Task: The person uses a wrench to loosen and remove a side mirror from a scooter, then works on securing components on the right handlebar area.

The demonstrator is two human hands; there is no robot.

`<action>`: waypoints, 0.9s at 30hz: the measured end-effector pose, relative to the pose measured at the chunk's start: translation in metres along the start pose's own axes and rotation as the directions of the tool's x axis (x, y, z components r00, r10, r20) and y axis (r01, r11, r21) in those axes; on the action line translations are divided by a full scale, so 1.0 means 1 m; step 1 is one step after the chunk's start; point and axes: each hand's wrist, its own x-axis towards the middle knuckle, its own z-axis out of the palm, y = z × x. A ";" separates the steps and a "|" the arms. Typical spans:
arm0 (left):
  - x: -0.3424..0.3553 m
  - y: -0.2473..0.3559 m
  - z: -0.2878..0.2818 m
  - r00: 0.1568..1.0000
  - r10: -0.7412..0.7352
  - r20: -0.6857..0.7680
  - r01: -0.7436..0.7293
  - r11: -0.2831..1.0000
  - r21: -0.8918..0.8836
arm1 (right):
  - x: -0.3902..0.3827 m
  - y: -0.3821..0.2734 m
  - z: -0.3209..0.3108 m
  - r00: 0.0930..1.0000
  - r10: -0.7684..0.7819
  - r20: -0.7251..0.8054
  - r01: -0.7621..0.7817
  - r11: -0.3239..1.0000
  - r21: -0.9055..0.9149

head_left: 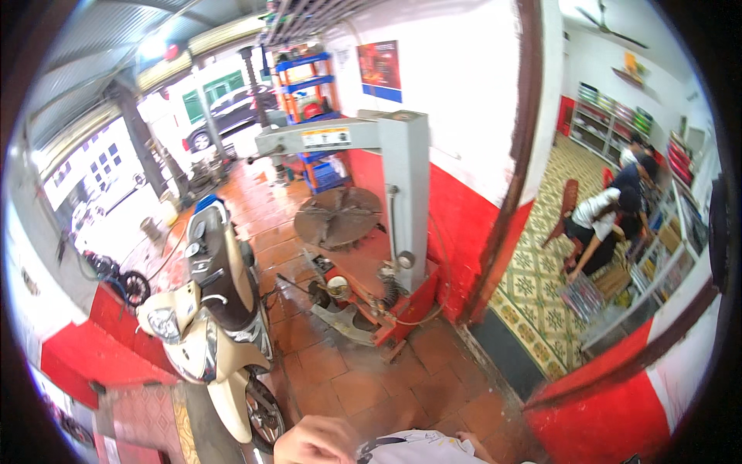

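Note:
Low in the head view, in front of my white shirt [429, 447], is my left hand [318, 441]. Its fingers are curled in, and whatever they may hold is hidden. Only a sliver of my right hand [475, 445] shows at the lower edge, right of the shirt, with its fingers mostly out of sight. Nearest to my left hand, a beige scooter [209, 317] is parked on the left with its front wheel [265, 414] toward me. Beyond my hands stands a red and grey tire changer [406, 209] with a round turntable [338, 218].
Tiled floor [332, 387] lies between scooter and machine. A blue and orange shelf [305, 81] stands farther back. On the right, past a doorway with a dark sill [506, 352], several people [607, 209] bend beside metal racks [665, 271]. A dark car [232, 112] is outside.

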 end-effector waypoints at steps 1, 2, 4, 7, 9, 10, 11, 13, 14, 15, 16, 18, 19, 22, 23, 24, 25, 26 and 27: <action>0.002 -0.004 0.000 0.999 0.028 -0.029 -0.028 1.000 -0.008 | 0.004 -0.001 0.002 0.999 -0.052 0.008 0.052 0.998 -0.041; 0.001 -0.010 -0.003 0.997 0.058 -0.054 -0.059 0.998 -0.016 | 0.008 0.000 0.002 0.997 -0.071 0.015 0.072 0.996 -0.061; -0.033 -0.029 -0.002 0.986 -0.016 -0.164 -0.005 0.992 -0.123 | 0.022 -0.009 0.005 0.992 -0.117 0.040 0.120 0.988 -0.094; -0.047 -0.036 0.002 0.928 -0.108 -0.356 0.075 0.992 -0.107 | 0.031 -0.009 0.004 0.987 -0.159 0.036 0.163 0.980 -0.117; -0.049 -0.037 0.008 0.853 -0.199 -0.482 0.082 0.964 -0.253 | 0.040 -0.003 0.000 0.979 -0.205 0.010 0.204 0.968 -0.148; -0.050 -0.036 0.008 0.812 -0.244 -0.529 0.070 0.942 -0.328 | 0.044 0.001 -0.005 0.971 -0.240 -0.013 0.234 0.956 -0.179; -0.051 -0.028 0.005 0.836 -0.207 -0.508 0.033 0.944 -0.329 | 0.046 -0.006 -0.006 0.963 -0.270 -0.025 0.261 0.948 -0.183; -0.052 -0.011 0.009 0.809 -0.180 -0.560 -0.039 0.934 -0.356 | 0.050 -0.020 -0.012 0.997 -0.070 0.043 0.065 0.993 0.095; -0.052 -0.001 0.015 0.784 -0.184 -0.592 -0.053 0.932 -0.360 | 0.044 -0.051 -0.013 0.971 0.176 0.160 -0.228 0.883 0.410; -0.043 0.009 0.013 0.879 -0.046 -0.475 -0.062 0.976 -0.211 | 0.037 -0.076 -0.019 0.881 0.403 0.248 -0.467 0.660 0.589; -0.027 0.021 0.007 0.970 -0.032 -0.243 -0.021 0.977 -0.212 | 0.027 -0.084 -0.025 0.892 0.389 0.231 -0.444 0.652 0.615; 0.008 0.043 -0.004 0.959 0.015 0.282 0.037 0.983 -0.180 | 0.018 -0.089 -0.033 0.916 0.359 0.176 -0.376 0.623 0.686; 0.012 0.041 0.002 0.933 0.039 0.358 0.024 0.985 -0.168 | 0.016 -0.095 -0.032 0.911 0.371 0.182 -0.393 0.639 0.661; 0.030 0.025 0.025 0.877 0.125 0.464 -0.045 0.983 -0.179 | 0.018 -0.093 -0.016 0.907 0.378 0.187 -0.406 0.666 0.626; 0.038 0.022 0.028 0.890 0.172 0.421 -0.092 0.974 -0.205 | 0.022 -0.083 -0.003 0.916 0.362 0.174 -0.385 0.666 0.640; 0.045 0.019 0.033 0.900 0.223 0.375 -0.140 0.962 -0.236 | 0.028 -0.064 0.012 0.924 0.349 0.156 -0.361 0.663 0.656; 0.053 0.016 0.036 0.898 0.292 0.329 -0.201 0.938 -0.282 | 0.038 -0.028 0.020 0.993 0.101 0.062 -0.119 0.890 0.441; 0.058 0.013 0.039 0.888 0.366 0.279 -0.269 0.904 -0.332 | 0.047 0.010 0.023 0.983 -0.173 -0.055 0.176 0.982 0.063; 0.058 0.009 0.044 0.899 0.389 0.201 -0.305 0.886 -0.349 | 0.044 0.014 0.028 0.895 -0.433 -0.108 0.396 0.882 -0.257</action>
